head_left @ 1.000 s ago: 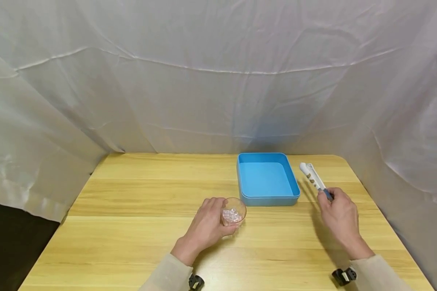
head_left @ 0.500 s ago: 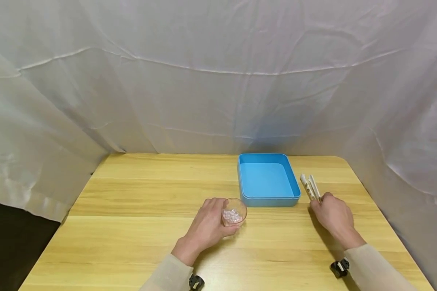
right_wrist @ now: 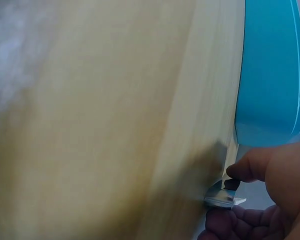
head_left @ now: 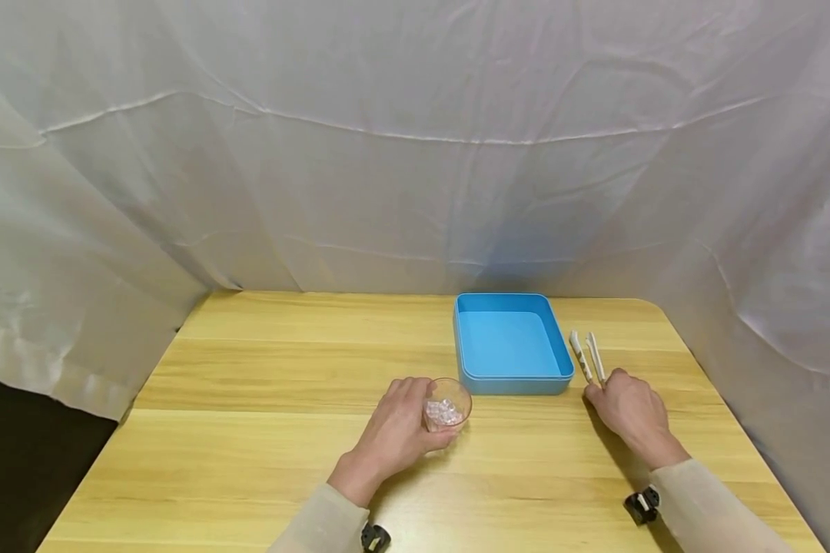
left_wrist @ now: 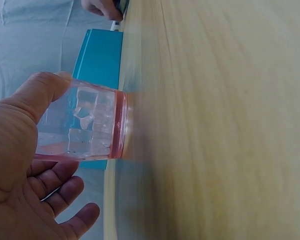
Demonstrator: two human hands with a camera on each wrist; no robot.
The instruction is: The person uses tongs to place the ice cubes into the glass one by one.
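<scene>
A clear tumbler (left_wrist: 120, 125) with a pinkish base stands upright on the table, in front of the blue box. Clear ice-like cubes (head_left: 444, 412) lie inside it. My left hand (head_left: 396, 430) grips it from the left, thumb on the near side; in the left wrist view the outer fingers curl loosely off the glass. Right of the box, a pair of tongs (head_left: 581, 356) with pale patterned arms lies low at the tabletop, tips spread and pointing away. My right hand (head_left: 632, 415) pinches their near end, which it partly hides.
A shallow light-blue square box (head_left: 512, 346) with nothing in it sits at the back of the wooden table (head_left: 263, 384), between the two hands. Pale cloth (head_left: 415, 192) hangs behind the table and along both sides.
My right hand has lowered the tongs to the tabletop and shifted slightly left; the tongs' tips now stand wider apart. The left hand and the tumbler have stayed in place.
</scene>
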